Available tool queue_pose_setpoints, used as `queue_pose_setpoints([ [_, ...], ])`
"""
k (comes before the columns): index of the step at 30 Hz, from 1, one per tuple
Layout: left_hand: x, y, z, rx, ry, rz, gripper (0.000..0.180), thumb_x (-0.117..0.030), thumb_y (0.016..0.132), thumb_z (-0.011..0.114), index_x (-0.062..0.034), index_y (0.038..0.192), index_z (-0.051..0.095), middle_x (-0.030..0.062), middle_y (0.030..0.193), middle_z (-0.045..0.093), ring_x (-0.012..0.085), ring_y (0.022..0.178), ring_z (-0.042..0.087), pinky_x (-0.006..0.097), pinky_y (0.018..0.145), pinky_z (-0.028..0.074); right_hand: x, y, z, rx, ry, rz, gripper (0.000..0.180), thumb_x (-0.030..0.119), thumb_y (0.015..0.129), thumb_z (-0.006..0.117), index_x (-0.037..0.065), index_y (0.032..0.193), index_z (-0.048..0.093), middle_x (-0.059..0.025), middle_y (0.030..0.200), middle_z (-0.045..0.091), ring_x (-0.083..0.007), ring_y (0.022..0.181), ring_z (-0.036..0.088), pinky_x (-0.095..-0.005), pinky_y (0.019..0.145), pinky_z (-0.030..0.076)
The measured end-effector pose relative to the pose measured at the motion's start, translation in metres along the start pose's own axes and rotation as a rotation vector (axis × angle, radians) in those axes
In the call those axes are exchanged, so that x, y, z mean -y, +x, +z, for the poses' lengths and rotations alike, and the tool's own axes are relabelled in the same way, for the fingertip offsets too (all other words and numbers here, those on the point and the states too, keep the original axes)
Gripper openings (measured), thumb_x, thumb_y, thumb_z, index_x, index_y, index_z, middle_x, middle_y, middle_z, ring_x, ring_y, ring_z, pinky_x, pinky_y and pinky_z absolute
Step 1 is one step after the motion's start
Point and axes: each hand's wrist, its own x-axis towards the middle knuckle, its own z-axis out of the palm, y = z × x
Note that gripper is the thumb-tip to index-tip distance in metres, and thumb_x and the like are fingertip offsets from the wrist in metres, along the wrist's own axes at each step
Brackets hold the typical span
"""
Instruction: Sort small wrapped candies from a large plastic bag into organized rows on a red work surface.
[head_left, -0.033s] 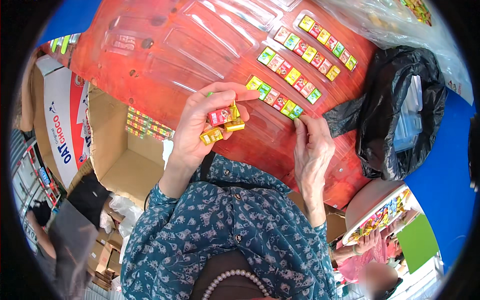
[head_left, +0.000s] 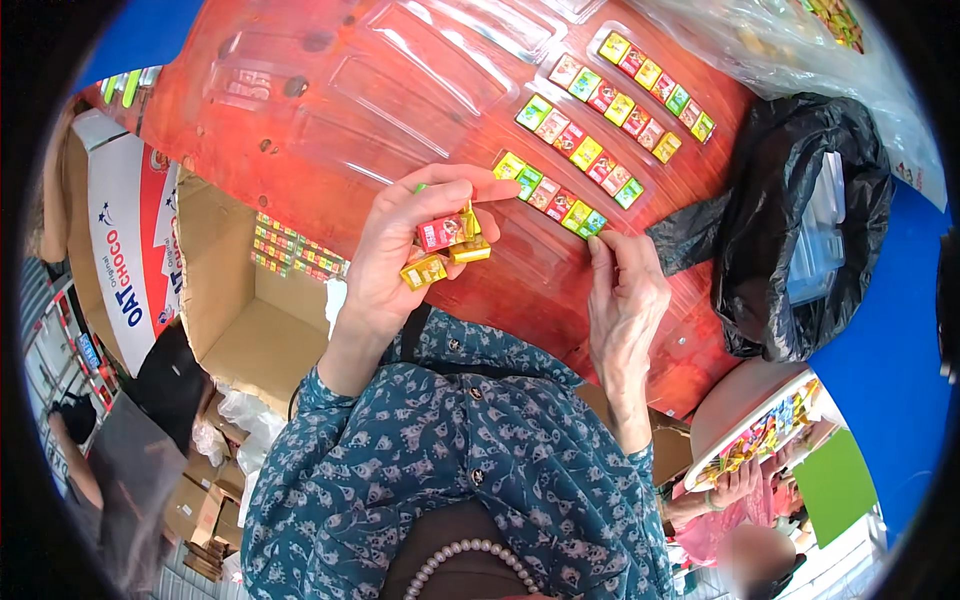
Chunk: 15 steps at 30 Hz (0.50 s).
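Note:
My left hand (head_left: 395, 235) is curled palm-up around several small boxes (head_left: 440, 233), red and yellow ones, with a bit of green between the fingers. Its forefinger reaches to the left end of the nearest row of boxes (head_left: 548, 195), which lies in a clear plastic tray. At that row's right end, my right hand (head_left: 628, 290) has thumb and fingers drawn together, the tips against the last green box (head_left: 594, 224). Whatever is between those tips is hidden. Beyond this row lie more filled trays (head_left: 580, 150) of red, yellow, green and pale boxes.
Unfilled clear trays (head_left: 400, 60) cover the far left of the red table (head_left: 300, 180). A black plastic bag (head_left: 740, 230) with clear trays stands at the right. An open cardboard box (head_left: 220, 270) is at the left; a co-worker's hand (head_left: 735, 487) touches a tub of wrapped sweets (head_left: 765, 430).
Both my hands and the boxes stay where they were. At the lower left, a person in the background has shifted slightly.

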Motion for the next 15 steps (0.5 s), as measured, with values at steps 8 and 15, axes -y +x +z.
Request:
queue_pose_setpoints([
  [8, -0.009, -0.001, 0.003, -0.004, 0.001, -0.025, 0.027, -0.018, 0.088, 0.058, 0.0004, 0.107, 0.061, 0.0193, 0.107, 0.066, 0.0151, 0.076, 0.068, 0.019, 0.044, 0.05, 0.0, 0.006, 0.003, -0.022, 0.043, 0.01, 0.007, 0.004, 0.082, 0.066, 0.001, 0.086, 0.061, -0.0154, 0.076, 0.056, -0.034, 0.068, 0.059, -0.0377, 0.058, 0.047],
  [15, -0.01, -0.002, 0.007, 0.039, -0.043, -0.037, 0.026, -0.019, 0.089, 0.057, -0.0003, 0.106, 0.061, 0.02, 0.108, 0.065, 0.0153, 0.076, 0.068, 0.02, 0.044, 0.05, 0.001, 0.008, -0.002, -0.015, 0.048, 0.025, 0.008, 0.004, 0.081, 0.067, 0.0, 0.086, 0.061, -0.0154, 0.076, 0.057, -0.0335, 0.069, 0.059, -0.0368, 0.061, 0.048],
])
